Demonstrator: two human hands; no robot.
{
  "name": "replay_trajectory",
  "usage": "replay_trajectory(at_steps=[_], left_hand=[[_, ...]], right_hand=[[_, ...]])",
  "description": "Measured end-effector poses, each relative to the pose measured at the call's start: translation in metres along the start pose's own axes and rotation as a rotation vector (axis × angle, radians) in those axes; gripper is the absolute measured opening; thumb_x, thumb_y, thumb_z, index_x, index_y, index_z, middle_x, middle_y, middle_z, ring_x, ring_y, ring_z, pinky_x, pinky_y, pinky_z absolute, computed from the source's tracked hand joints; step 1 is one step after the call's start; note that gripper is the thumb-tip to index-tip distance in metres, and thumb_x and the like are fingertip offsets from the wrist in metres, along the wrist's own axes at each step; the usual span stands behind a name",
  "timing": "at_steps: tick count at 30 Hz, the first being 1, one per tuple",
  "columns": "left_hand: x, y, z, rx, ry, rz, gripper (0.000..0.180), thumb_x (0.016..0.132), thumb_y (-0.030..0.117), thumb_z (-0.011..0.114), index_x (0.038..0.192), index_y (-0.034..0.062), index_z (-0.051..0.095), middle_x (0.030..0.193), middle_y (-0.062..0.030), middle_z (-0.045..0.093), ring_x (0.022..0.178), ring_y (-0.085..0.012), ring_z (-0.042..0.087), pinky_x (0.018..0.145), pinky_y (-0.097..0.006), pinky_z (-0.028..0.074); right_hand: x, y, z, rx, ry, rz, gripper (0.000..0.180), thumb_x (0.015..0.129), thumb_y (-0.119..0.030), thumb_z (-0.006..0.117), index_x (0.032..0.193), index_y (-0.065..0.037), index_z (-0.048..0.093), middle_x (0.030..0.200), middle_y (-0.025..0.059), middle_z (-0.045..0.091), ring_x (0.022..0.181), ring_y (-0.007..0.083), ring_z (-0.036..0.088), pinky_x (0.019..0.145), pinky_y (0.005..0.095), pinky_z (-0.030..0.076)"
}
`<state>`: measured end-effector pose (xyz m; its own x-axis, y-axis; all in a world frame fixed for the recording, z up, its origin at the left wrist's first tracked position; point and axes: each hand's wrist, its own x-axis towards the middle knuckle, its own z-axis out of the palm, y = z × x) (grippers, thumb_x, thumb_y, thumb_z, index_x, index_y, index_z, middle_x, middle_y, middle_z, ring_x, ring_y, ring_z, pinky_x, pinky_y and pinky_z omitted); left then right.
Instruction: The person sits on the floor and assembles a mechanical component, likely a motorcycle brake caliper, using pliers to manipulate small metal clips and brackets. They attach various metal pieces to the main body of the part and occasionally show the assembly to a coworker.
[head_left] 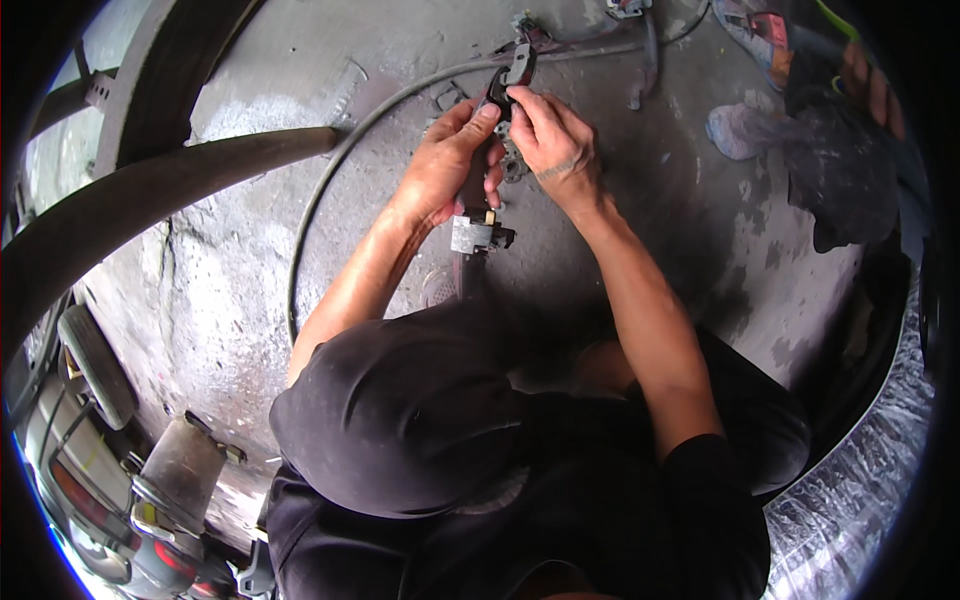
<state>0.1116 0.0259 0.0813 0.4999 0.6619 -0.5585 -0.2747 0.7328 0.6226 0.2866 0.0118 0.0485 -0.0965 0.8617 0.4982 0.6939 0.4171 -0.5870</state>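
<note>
I see my left hand (445,165) wrapped around a dark hinged metal part (505,85) just above the grey hose (330,180), while my right hand (555,140) pinches its upper end. The fitting looks unfinished.

Black short-sleeved shirt, dark trousers, bare forearms, no gloves

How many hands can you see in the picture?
3. The left hand and the right hand meet on a small dark metal part over the concrete floor. Another person's hand shows at the upper right; more may be hidden.
</note>
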Motion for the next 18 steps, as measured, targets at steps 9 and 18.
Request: replay_trajectory(at_steps=[9, 18], left_hand=[[-0.005, 0.004, 0.012, 0.105, 0.066, -0.029, 0.032, 0.110, 0.040, 0.050, 0.121, 0.0096, 0.054, 0.073, -0.0020, 0.058, 0.051, -0.0134, 0.057, 0.045, -0.031, 0.052], [0.001, 0.004, 0.013, 0.197, 0.146, 0.101, 0.032, 0.106, 0.030, 0.052, 0.108, -0.0010, 0.059, 0.078, -0.0077, 0.061, 0.056, -0.0179, 0.062, 0.049, -0.033, 0.054]], right_hand=[[0.004, 0.005, -0.003, -0.087, 0.019, -0.105, 0.030, 0.081, 0.004, 0.074, 0.110, -0.001, 0.067, 0.085, 0.0117, 0.067, 0.077, 0.0307, 0.070, 0.067, 0.0400, 0.060], [0.009, 0.005, -0.004, -0.136, 0.071, -0.208, 0.031, 0.078, 0.004, 0.075, 0.107, -0.002, 0.068, 0.082, 0.0093, 0.063, 0.073, 0.0280, 0.066, 0.065, 0.0390, 0.057]])
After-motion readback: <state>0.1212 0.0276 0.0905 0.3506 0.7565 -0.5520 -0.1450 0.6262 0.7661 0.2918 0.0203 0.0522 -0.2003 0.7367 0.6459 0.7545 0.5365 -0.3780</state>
